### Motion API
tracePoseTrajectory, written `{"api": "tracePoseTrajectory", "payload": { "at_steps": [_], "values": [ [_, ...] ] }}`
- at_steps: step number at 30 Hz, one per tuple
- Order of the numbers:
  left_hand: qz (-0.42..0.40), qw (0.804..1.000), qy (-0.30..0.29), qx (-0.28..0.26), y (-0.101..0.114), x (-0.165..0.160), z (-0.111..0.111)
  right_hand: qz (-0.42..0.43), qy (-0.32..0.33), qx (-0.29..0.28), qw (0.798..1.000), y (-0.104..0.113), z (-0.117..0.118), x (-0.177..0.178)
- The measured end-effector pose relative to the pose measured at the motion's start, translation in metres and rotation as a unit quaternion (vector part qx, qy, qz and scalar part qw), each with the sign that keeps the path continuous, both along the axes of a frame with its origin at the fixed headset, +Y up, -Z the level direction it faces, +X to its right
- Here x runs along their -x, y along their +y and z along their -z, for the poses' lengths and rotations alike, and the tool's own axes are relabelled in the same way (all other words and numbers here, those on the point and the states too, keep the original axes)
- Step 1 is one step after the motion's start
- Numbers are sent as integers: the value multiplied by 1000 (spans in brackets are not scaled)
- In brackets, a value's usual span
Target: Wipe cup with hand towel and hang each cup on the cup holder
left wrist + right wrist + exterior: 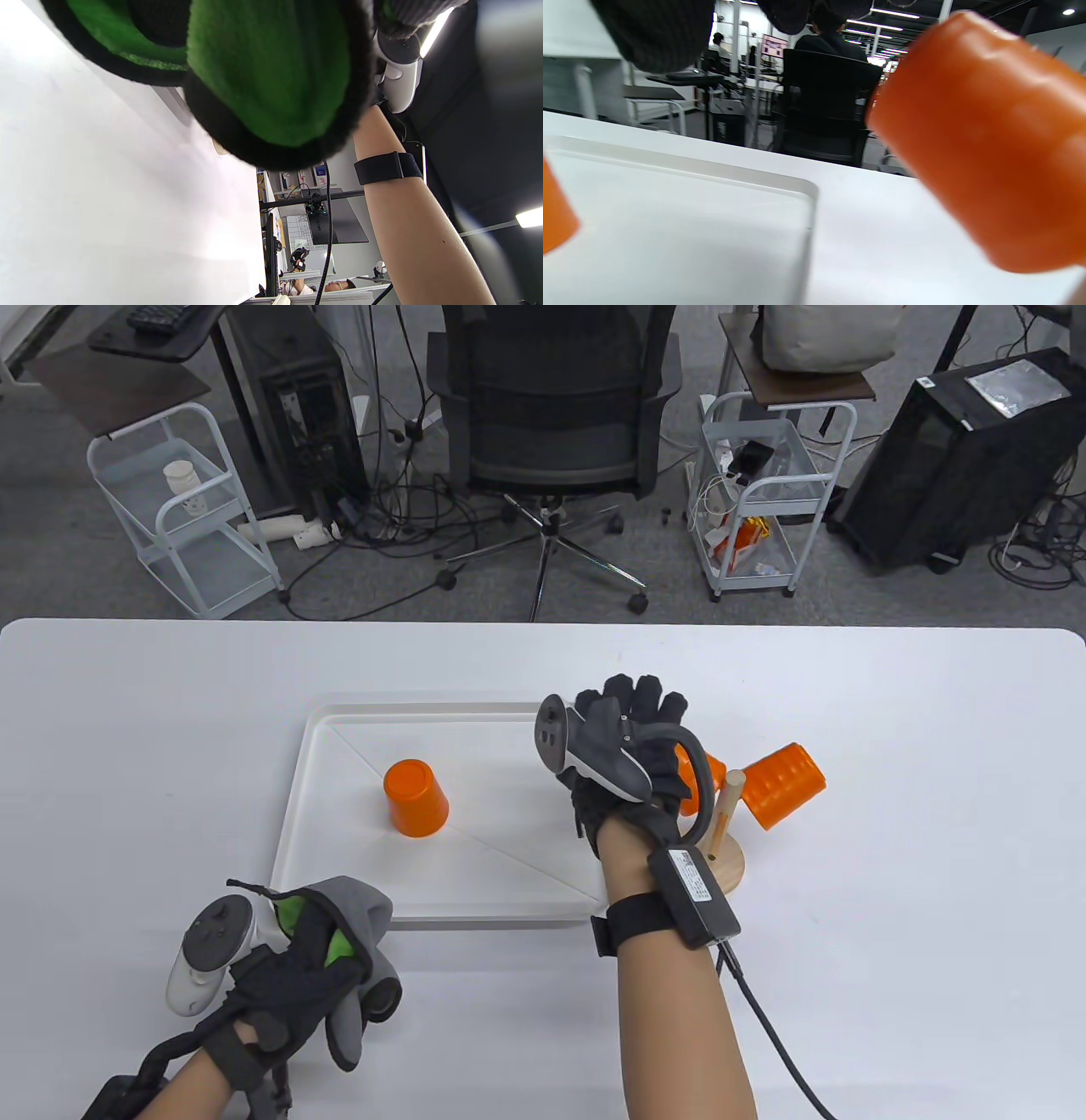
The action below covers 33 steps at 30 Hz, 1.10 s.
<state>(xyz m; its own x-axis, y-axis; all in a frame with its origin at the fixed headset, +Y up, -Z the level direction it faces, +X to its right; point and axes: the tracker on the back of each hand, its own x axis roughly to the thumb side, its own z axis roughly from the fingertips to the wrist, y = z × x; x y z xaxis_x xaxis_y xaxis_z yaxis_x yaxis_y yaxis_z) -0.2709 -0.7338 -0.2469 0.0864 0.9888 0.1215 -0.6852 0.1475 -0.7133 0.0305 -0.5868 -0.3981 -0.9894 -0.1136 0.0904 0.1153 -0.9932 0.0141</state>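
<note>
My left hand (293,980) grips a bunched grey and green hand towel (344,929) above the table's front left; the left wrist view is filled by the towel's green side (271,72). One orange cup (416,797) stands upside down on the white tray (339,903). The wooden cup holder (728,858) stands right of the tray with a ribbed orange cup (785,785) hung on its right peg. A second orange cup (714,770) on its left side is mostly hidden by my right hand (635,721). That cup (984,140) looms close in the right wrist view, with my fingers (657,34) apart from it.
The tray's far right corner (806,190) lies just below my right hand, with the upturned cup (555,216) at that view's left edge. A cable (764,1027) trails from my right wrist. A black office chair (551,415) and white carts (182,509) stand beyond the table.
</note>
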Motion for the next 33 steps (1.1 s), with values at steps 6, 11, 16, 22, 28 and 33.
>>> {"api": "tracePoseTrajectory", "payload": {
  "at_steps": [6, 11, 16, 22, 28, 33],
  "values": [
    [2, 1000, 1, 2, -1, 0, 0, 34, 65, 5, 997, -9, 1, 39],
    [2, 1000, 2, 6, -2, -1, 0, 83, 111, 13, 990, -27, 7, 72],
    [2, 1000, 1, 14, -3, -1, 1, 132, 145, 29, 980, -52, 13, 98],
    [-2, 1000, 2, 19, -3, -1, 2, 165, 169, 53, 970, -77, 17, 119],
    [-3, 1000, -3, 24, -4, -2, 3, 166, 166, 80, 969, -99, 23, 132],
    [-3, 1000, -6, 22, -4, -2, 3, 169, 157, 93, 969, -110, 28, 140]
  ]
}}
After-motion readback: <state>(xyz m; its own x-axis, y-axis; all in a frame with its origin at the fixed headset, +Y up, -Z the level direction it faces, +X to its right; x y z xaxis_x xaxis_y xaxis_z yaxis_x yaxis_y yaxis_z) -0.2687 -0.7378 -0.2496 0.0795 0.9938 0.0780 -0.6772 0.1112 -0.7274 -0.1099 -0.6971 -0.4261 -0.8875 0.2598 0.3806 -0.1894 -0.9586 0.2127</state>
